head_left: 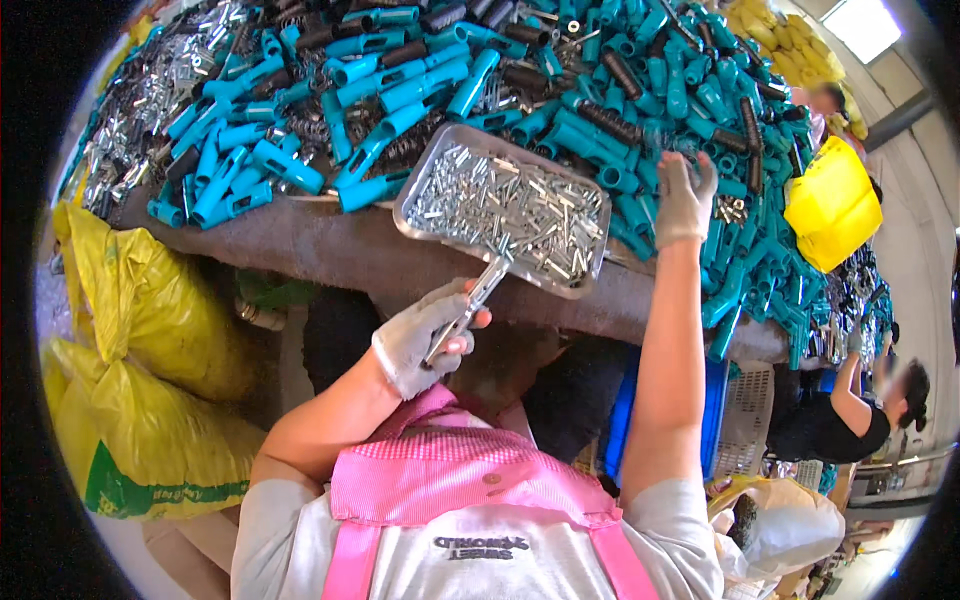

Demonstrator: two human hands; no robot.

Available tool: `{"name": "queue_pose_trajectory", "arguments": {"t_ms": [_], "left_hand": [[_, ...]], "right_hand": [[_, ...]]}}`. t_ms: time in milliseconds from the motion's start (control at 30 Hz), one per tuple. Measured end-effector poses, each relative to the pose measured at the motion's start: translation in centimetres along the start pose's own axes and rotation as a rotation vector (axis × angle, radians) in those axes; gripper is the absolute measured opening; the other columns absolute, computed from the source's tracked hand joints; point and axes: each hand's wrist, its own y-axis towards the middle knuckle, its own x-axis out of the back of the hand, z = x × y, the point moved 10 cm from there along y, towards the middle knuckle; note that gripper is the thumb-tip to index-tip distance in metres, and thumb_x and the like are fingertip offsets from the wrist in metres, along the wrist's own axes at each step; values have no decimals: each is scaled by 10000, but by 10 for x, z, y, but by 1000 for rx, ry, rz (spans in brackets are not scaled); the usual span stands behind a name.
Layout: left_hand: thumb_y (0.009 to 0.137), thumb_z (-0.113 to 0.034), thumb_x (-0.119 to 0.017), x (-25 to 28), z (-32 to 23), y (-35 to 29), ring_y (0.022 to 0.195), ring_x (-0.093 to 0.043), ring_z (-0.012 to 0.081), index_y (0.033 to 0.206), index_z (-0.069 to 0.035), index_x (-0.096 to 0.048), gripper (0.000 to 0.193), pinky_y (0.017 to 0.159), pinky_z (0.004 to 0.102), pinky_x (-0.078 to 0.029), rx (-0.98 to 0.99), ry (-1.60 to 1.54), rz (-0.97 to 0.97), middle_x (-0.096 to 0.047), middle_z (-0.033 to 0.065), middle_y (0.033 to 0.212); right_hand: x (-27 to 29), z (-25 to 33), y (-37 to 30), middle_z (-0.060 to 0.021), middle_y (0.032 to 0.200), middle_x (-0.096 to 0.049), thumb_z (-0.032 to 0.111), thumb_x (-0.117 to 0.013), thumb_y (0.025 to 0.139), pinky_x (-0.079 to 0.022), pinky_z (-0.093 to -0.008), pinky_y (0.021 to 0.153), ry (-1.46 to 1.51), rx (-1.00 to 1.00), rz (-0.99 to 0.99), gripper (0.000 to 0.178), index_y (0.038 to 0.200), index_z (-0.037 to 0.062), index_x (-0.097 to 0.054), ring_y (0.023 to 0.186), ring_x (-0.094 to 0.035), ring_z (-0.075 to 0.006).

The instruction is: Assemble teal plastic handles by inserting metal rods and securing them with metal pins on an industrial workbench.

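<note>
Left hand (422,338): curling around a slim silver metal channel (488,283)
Channel's long axis: slanting up-right, far tip overlapping the clear plastic tray's (420,178) near rim
Right hand (682,207): reaching farther out, half-open beside teal plastic tubes (620,180); whether it's gripping anything, I can't tell

Looks bright overall, with strong light at upper right from a white panel (862,26), blown out to blank white. Glints in small sharp highlights off the pins (520,205) and gleams on the yellow bags (160,310). Sinks into deep shadow beneath the table (290,238). Reads fairly crisp near the centre, but softens to slight blur at the right hand (684,205). Bends the wall (925,165) into a curve, smears toward the rim and closes to black at the corners.
</note>
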Motion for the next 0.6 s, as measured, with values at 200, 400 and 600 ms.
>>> {"name": "queue_pose_trajectory", "arguments": {"t_ms": [200, 400, 600], "left_hand": [[918, -165, -519, 14, -2, -20, 549, -462, 104, 1163, -176, -490, 247, 388, 184, -281, -67, -99, -9, -585, 71, 890], [913, -109, -508, 26, -21, -40, 574, -472, 106, 1239, -108, -448, 331, 430, 193, -328, -160, -21, -83, -598, 94, 904], [918, -112, -504, 36, -41, -41, 609, -466, 99, 1269, -81, -406, 366, 430, 192, -316, -246, -33, -60, -577, 91, 941]], "right_hand": [[-154, 41, 8, -81, 998, -615, 273, -604, 790, -439, -449, 847, -1389, 803, 299, 145, 882, 169, -647, 983, -548, -300], [-198, -73, 58, -98, 1193, -576, 427, -580, 789, -383, -422, 969, -1876, 284, 370, 442, 1144, 165, -604, 1145, -513, -282], [-198, -94, 86, -109, 1056, -642, 360, -649, 729, -467, -392, 868, -1721, 121, 471, 346, 1005, 152, -625, 999, -603, -305]]}}
